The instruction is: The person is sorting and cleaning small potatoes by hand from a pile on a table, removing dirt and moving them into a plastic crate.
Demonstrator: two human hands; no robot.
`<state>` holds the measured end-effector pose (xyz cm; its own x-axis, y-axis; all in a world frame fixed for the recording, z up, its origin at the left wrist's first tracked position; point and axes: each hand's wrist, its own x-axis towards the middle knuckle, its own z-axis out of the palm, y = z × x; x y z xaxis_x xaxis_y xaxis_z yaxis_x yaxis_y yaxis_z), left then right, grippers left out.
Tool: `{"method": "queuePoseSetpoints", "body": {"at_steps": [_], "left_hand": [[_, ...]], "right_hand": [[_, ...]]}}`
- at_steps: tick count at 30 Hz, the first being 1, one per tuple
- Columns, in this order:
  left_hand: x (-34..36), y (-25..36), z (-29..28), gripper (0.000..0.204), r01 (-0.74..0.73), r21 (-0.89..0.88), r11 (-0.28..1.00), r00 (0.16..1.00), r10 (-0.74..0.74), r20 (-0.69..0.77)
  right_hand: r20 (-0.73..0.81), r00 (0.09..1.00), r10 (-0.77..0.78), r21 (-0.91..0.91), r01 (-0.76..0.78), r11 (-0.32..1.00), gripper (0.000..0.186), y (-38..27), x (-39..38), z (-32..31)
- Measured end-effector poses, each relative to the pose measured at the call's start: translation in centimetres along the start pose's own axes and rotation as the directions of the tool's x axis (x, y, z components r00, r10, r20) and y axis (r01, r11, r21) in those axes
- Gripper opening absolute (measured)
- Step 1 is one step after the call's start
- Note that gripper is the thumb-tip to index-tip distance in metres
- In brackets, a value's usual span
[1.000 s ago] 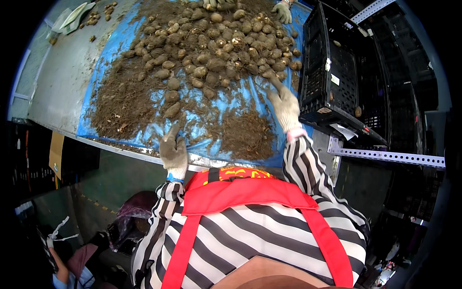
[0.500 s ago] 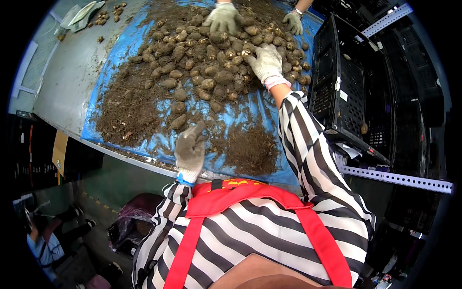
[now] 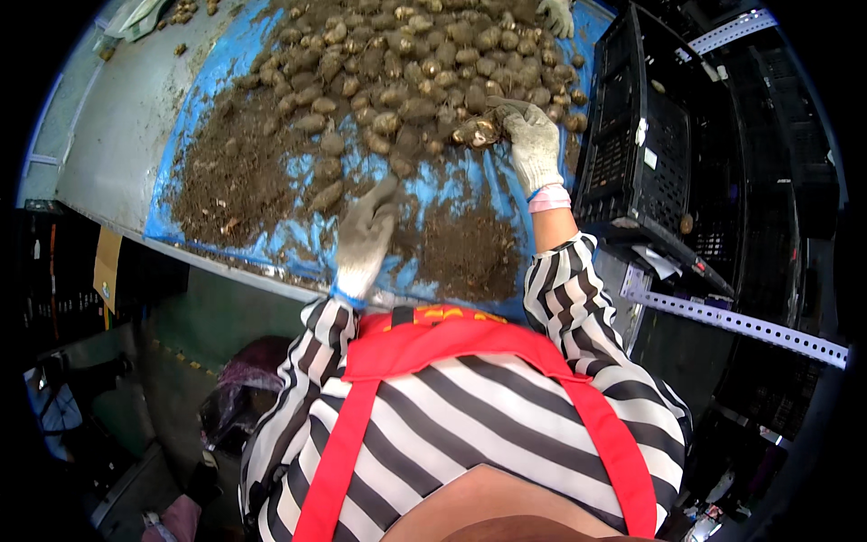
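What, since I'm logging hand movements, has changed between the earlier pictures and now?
The right hand reached into the pile, then drew back rightward toward the person, now apparently gripping a tuber. The left hand moved forward and right. The blue sheet and black crate stayed put.

No readable wording

Yellow print on the red cloth apron (image 3: 433,348), nearer the body than the fingers of the gloved left hand (image 3: 366,230), is bent and illegible. The small white rectangular label (image 3: 650,159) on the black perforated plastic crate (image 3: 612,135), right of the gloved right hand's (image 3: 531,140) fingers, is too small to read.
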<state>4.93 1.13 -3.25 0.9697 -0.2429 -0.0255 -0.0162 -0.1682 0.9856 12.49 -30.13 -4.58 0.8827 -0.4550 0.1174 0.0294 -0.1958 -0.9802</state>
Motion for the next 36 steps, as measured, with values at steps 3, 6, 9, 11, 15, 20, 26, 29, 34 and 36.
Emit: {"method": "queuePoseSetpoints", "body": {"at_steps": [3,6,9,11,15,20,26,29,34,36], "left_hand": [[0.1,1.9,1.2,0.061,0.141,-0.155,0.978,0.984,-0.121,0.132],[0.1,0.6,2.0,0.071,0.324,-0.476,0.818,0.923,-0.161,0.351],[0.0,0.5,2.6,0.074,0.354,-0.466,0.811,0.903,-0.167,0.397],[0.8,-0.5,2.9,0.073,0.284,-0.257,0.924,0.930,-0.200,0.310],[-0.7,-0.5,1.6,0.061,0.329,-0.368,0.870,0.938,-0.257,0.231],[-1.3,-2.1,0.6,0.052,0.285,-0.245,0.927,0.951,-0.242,0.192],[-1.1,-0.7,1.0,0.049,0.279,-0.113,0.954,0.945,-0.252,0.208],[-1.0,-0.5,1.2,0.053,0.270,-0.025,0.963,0.948,-0.262,0.179],[-1.1,-0.5,1.6,0.057,0.052,0.221,0.974,0.975,-0.098,0.200],[-1.2,2.3,1.7,0.062,0.250,-0.054,0.967,0.917,-0.218,0.334]], "right_hand": [[0.145,0.987,0.074,0.181,-0.100,0.978,0.029,1.9,-4.1,1.1],[0.295,0.915,0.276,0.485,-0.392,0.782,0.030,-0.2,-7.3,2.5],[0.337,0.895,0.291,0.543,-0.438,0.716,0.028,-2.1,-9.9,3.8],[0.327,0.920,0.219,0.558,-0.374,0.740,0.027,-1.8,-9.4,4.1],[0.178,0.963,0.201,-0.050,-0.195,0.979,0.040,-0.8,-9.0,0.3],[0.472,0.881,0.004,-0.560,0.297,0.774,0.058,-4.8,-11.1,1.1],[0.416,0.909,0.033,-0.576,0.235,0.783,0.022,-2.7,-12.9,2.5],[0.375,0.922,0.095,-0.505,0.117,0.855,0.020,-2.4,-13.0,2.3],[0.391,0.883,0.260,-0.223,-0.183,0.958,0.023,-5.2,-13.6,2.2],[0.410,0.880,0.240,-0.196,-0.173,0.965,0.026,-4.4,-13.5,1.9]]}}
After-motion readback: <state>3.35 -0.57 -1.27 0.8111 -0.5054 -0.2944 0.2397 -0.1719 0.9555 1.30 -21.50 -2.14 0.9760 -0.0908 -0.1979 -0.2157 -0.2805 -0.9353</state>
